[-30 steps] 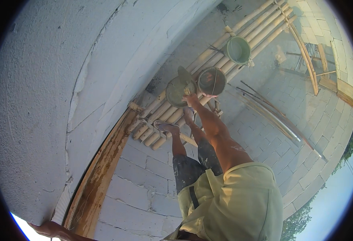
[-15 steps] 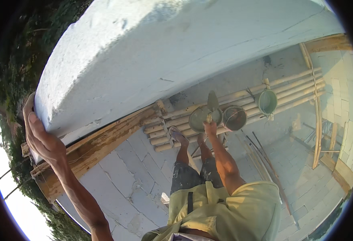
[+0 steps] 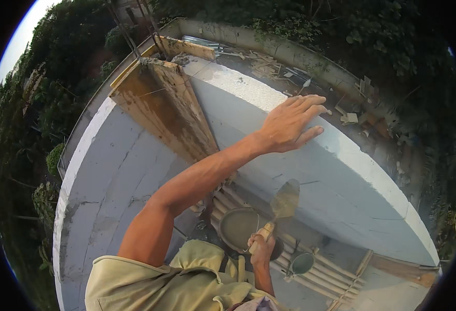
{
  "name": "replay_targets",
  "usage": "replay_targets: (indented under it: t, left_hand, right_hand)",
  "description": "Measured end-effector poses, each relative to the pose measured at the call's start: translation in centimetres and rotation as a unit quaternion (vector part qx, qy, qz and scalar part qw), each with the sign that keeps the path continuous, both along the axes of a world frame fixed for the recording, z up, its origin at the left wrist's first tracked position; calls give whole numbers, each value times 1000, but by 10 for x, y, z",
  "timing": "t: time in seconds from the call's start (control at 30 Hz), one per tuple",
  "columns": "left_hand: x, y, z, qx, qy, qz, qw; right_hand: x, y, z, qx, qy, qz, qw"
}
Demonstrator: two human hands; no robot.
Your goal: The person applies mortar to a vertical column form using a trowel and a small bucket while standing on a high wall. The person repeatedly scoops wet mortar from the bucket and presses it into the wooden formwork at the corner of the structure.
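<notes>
My left hand is stretched out over the top edge of the white block wall, its fingers apart and nothing in them. Whether the palm rests on the wall or hovers just over it, I cannot tell. Lower down, my right hand is closed round the wooden handle of a trowel. The pointed, grey-smeared blade tilts up in front of the wall. Beside that hand stands a round bucket of grey mortar. A dark bucket behind the right hand is mostly hidden.
A green bucket stands on the bamboo-pole platform. Mortar-stained formwork boards fill the corner between two walls, with upright steel bars above them. Beyond the wall, scrap timber lies on lower ground.
My view has swung toward the wall's top and the ground beyond. My left hand has left the wall's end and now reaches over its top edge. The trowel stays in my right hand.
</notes>
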State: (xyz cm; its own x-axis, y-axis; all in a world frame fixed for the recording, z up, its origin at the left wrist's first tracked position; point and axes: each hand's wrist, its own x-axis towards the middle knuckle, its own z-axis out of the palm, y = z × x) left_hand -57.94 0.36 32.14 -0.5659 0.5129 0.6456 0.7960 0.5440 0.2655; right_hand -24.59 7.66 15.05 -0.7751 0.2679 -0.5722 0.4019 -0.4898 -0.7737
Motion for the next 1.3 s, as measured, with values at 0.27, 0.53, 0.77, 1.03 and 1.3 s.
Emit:
replay_targets:
  t: [0.27,0.53,0.77,1.03,1.3]
  left_hand:
    - [78,-199,-124,472,-320,149,807]
    - [128,-172,-182,610,-654,-136,427]
    - [99,-218,-34,759,-534,-297,224]
    - [88,-258,43,844,-470,-183,182]
    - [69,-291,69,890,-374,-164,203]
  right_hand:
    - [-67,-33,222,-56,126,154,978]
    - [-165,-69,386,-5,306,309,901]
    - [-237,-153,479,144,415,395,807]
    - [-276,-235,504,439,456,338,697]
    - [-339,-266,456,544,506,296,601]
